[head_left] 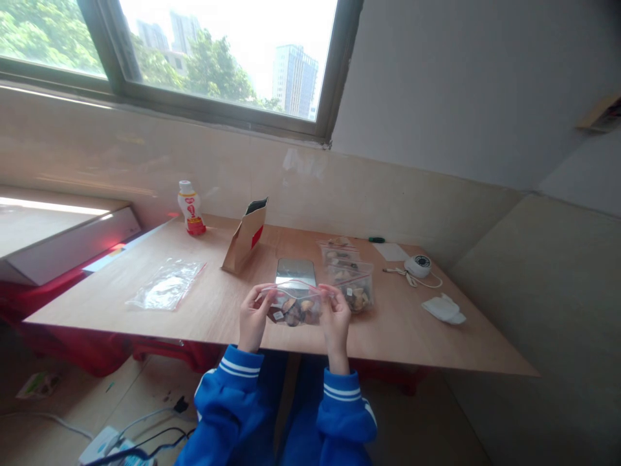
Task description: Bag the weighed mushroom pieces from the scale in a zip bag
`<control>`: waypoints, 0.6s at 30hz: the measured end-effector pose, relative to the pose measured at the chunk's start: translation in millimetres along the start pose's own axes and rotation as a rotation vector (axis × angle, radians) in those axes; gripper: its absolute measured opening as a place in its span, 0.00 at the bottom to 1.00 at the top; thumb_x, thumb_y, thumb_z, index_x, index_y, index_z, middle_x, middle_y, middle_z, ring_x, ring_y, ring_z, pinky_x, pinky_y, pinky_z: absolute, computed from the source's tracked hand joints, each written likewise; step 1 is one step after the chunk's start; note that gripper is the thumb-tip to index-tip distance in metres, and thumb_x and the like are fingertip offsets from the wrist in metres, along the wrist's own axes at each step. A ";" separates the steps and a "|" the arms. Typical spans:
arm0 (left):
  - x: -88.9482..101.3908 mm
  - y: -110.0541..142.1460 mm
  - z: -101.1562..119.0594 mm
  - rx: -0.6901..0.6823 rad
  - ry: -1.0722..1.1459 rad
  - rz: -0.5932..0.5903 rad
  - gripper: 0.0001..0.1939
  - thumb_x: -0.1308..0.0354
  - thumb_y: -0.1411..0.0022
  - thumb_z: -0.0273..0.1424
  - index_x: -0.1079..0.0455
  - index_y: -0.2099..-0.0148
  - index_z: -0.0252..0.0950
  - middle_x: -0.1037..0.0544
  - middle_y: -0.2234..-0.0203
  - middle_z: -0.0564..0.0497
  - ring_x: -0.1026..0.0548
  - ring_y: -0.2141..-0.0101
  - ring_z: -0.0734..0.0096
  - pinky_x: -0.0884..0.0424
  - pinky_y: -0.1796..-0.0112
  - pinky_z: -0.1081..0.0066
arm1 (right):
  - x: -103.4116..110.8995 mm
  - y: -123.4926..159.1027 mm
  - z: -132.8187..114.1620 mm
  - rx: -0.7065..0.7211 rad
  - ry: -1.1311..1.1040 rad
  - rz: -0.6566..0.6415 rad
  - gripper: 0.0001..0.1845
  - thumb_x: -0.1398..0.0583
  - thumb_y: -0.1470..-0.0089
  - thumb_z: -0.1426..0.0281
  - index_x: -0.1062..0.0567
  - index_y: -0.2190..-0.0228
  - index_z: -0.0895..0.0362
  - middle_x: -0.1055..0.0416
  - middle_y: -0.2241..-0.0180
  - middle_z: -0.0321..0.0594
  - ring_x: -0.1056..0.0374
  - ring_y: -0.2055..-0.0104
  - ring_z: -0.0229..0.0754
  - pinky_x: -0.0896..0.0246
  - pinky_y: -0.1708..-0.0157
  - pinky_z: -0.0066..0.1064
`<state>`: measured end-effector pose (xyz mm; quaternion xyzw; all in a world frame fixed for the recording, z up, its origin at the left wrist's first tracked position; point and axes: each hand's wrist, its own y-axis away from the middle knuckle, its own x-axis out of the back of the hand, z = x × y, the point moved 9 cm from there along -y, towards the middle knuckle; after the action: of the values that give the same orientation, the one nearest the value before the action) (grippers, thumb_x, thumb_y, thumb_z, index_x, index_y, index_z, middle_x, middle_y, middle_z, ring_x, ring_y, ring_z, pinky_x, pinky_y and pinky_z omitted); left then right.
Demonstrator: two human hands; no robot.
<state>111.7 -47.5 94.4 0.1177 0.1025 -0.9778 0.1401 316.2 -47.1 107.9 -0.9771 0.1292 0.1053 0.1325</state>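
A clear zip bag of brown and pale pieces (295, 309) is held up over the near edge of the wooden table (204, 304). My left hand (253, 317) pinches its left top corner and my right hand (336, 318) pinches its right top corner, both closed on the red-lined strip. Just behind the bag lies a small metal scale (295, 273). To its right several more filled zip bags (350, 279) lie in a row on the table.
An empty clear zip bag (165, 285) lies at the left. A brown paper pouch (245, 237) stands open beside a small white and red bottle (191, 208). At the right sit a round white device with a cable (418, 266), crumpled tissue (444, 309) and a white card (391, 251).
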 end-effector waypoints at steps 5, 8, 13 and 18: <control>8.3 -2.6 0.9 0.017 0.030 0.044 0.18 0.38 0.50 0.44 0.29 0.64 0.35 0.22 0.74 0.50 0.25 0.73 0.69 0.30 0.80 0.75 | -5.1 -0.1 9.1 -0.058 -0.004 -0.085 0.19 0.37 0.52 0.57 0.27 0.64 0.58 0.22 0.64 0.47 0.25 0.60 0.48 0.32 0.58 0.40; 9.6 -3.7 2.0 0.012 0.050 0.069 0.17 0.39 0.49 0.43 0.28 0.64 0.35 0.22 0.74 0.50 0.25 0.74 0.70 0.31 0.80 0.76 | -8.4 0.9 8.8 -0.045 0.032 -0.101 0.17 0.36 0.54 0.59 0.26 0.66 0.58 0.21 0.65 0.44 0.25 0.60 0.47 0.32 0.57 0.39; 11.0 -6.4 1.4 -0.001 0.113 0.077 0.14 0.38 0.49 0.41 0.29 0.66 0.35 0.22 0.72 0.51 0.23 0.69 0.67 0.30 0.77 0.75 | -7.3 1.4 5.0 -0.031 0.028 -0.074 0.14 0.36 0.53 0.60 0.25 0.68 0.58 0.21 0.68 0.43 0.25 0.63 0.46 0.32 0.58 0.38; 14.2 -8.0 -1.2 0.011 0.155 0.076 0.13 0.38 0.49 0.40 0.30 0.67 0.35 0.22 0.74 0.51 0.23 0.70 0.68 0.30 0.76 0.75 | -8.0 1.5 10.0 -0.074 0.011 -0.120 0.13 0.37 0.52 0.61 0.25 0.68 0.58 0.21 0.67 0.43 0.25 0.62 0.46 0.32 0.58 0.37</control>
<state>96.3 -43.2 91.0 0.1974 0.1031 -0.9603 0.1680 306.5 -43.8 100.1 -0.9879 0.0673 0.0963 0.1015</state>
